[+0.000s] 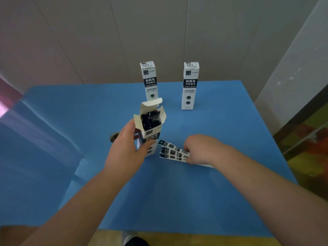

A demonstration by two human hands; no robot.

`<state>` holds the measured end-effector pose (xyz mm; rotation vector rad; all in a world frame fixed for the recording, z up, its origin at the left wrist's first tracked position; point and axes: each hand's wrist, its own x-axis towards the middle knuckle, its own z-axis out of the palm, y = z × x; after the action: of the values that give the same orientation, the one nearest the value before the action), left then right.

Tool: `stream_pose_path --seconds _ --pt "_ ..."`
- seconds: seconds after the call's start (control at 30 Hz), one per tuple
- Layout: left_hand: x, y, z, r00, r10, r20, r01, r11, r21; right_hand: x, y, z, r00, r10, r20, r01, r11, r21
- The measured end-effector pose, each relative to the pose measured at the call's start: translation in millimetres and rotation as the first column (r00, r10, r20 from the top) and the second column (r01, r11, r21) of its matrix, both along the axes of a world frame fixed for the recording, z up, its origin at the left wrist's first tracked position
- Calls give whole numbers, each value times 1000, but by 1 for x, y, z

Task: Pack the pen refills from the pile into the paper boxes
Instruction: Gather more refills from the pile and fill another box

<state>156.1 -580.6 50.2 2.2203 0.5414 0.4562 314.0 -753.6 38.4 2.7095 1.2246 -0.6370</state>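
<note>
Refills [174, 152], the last few of the pile, lie on the blue table [221, 183] just right of the open box [148, 132], pinched by the right hand [197, 150]. The left hand [126, 150] clamps that box, already crowded. Two closed boxes [190, 85] stand behind it. Next, seemingly: lift and feed them in end-first.

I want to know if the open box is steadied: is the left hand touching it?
Touching. The head view shows the left hand wrapped around the open box, thumb pressed on its printed front.
</note>
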Motion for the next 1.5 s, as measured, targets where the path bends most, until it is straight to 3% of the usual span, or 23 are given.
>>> stream_pose_path --seconds 0.13,0.27,0.33,0.43,0.53,0.73,0.93,1.03,1.13,1.27,1.5 --pt "0 1 -1 1000 0 11 0 1000 -9 2 1 1 999 -7 -35 8 1000 17" --pt "-2 0 -2 1000 2 13 -2 1000 -4 10 -5 11 975 -100 -197 128 983 131" --pt "-2 1 -4 1000 2 8 -2 1000 0 13 -11 17 912 -168 -375 268 935 231" --pt "-2 2 -5 1000 8 2 -8 1000 7 14 -19 26 742 -187 -644 491 805 332" --pt "-2 2 -5 1000 0 9 0 1000 12 13 -27 36 618 -153 -771 637 672 377" --pt "1 2 -5 1000 -6 21 5 1000 26 0 -35 64 538 41 -842 753 426 501" --pt "0 0 -5 999 -22 40 20 998 58 -18 -30 105 603 336 -724 725 148 672" --pt "1 -2 -4 998 -39 40 36 997 70 -23 -19 112 709 354 -610 633 64 772" --pt "1 -3 -4 997 -57 56 52 995 87 -23 -8 113 818 276 -504 505 73 860" --pt "1 -4 -6 994 -74 75 64 989 131 -15 3 116 933 144 -331 285 265 921" --pt "-1 -6 -7 995 -61 82 48 987 155 -7 22 103 940 132 -316 201 533 822"
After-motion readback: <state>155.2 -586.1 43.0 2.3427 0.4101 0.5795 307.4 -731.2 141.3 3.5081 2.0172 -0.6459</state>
